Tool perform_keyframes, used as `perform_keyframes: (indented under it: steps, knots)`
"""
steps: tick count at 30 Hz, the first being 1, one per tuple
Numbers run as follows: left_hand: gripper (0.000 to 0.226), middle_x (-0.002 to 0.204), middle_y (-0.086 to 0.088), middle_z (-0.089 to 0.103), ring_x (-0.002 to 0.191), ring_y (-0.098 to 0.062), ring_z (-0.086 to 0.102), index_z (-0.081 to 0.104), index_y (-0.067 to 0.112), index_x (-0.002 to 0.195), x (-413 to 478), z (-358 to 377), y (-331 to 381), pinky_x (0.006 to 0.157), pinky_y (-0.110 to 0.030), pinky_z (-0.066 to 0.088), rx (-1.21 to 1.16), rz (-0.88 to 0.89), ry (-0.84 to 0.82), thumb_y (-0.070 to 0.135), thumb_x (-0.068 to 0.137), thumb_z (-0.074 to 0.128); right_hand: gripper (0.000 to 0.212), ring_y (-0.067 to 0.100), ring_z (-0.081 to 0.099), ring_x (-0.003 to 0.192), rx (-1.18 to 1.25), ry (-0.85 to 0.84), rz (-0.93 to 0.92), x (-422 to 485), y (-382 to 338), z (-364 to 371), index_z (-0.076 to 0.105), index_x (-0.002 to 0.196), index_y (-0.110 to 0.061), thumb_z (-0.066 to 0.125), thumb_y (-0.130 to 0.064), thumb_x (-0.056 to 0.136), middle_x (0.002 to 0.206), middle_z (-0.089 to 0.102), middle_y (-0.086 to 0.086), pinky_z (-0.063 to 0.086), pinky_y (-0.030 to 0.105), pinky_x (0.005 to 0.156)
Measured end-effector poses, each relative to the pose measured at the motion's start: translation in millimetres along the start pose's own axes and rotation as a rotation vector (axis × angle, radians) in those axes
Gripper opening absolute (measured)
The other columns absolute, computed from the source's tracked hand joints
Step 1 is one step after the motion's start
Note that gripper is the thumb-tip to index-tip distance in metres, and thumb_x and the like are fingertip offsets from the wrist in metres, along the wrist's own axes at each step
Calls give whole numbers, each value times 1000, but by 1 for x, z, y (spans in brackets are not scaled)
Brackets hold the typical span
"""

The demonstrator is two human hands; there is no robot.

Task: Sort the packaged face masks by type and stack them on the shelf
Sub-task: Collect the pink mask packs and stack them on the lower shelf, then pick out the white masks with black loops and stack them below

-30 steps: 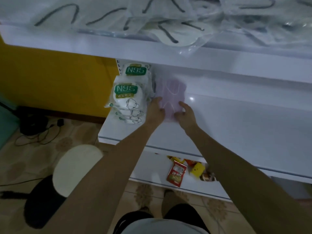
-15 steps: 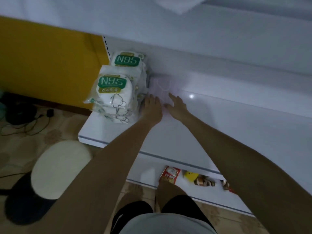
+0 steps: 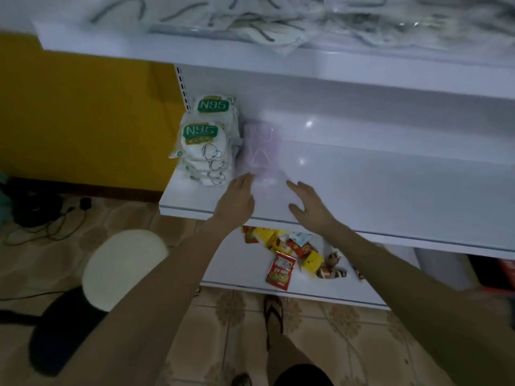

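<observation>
The left hand (image 3: 237,197) and right hand (image 3: 310,204) are spread flat and empty, fingers straight, over the white middle shelf (image 3: 390,190), either side of the near edge of one pale lilac mask packet in clear film (image 3: 260,149). It looks light, limp and slippery, best pinched by its side seams. Just left of it stand two stacks of white, green-labelled N95 packets (image 3: 204,151); on the shelf above, a blurred, uncountable heap of clear-bagged masks (image 3: 250,20) waits.
</observation>
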State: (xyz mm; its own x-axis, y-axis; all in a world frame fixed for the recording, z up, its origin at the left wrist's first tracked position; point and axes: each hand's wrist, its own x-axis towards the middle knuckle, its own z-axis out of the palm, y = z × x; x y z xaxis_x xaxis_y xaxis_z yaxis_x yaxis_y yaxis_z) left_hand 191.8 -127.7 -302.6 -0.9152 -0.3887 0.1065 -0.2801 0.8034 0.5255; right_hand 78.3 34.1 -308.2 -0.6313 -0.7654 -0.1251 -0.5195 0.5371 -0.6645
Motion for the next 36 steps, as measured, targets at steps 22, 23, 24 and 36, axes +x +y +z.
perform_keyframes:
  steps: [22,23,24,36]
  knots:
    - [40,121,-6,62,109,-12,49,58,9,124,45,-149,234,88,-22,39,201,699,460,22,91,39,23,5,54,87,-100,608,-556,-87,-68,-314,61,114,-14,51,-12,93,102,56,-6,43,16,80]
    - [40,120,-6,62,109,-12,49,58,9,123,49,-148,236,88,-22,40,215,693,452,22,91,39,22,6,54,87,-93,608,-521,-83,-61,-323,61,113,-16,52,-10,93,103,56,-4,42,16,80]
    - [40,120,-5,62,109,-11,49,58,10,123,52,-147,236,87,-23,42,222,682,442,22,90,40,22,7,54,88,-93,609,-494,-77,-56,-330,61,112,-16,51,-9,93,105,57,-3,40,14,79]
    - [32,129,-10,52,119,-26,48,54,11,126,59,-275,125,97,-36,40,340,134,495,18,96,47,22,9,50,92,-237,281,-719,9,-179,-265,62,113,-14,51,-16,93,106,55,-2,35,17,80]
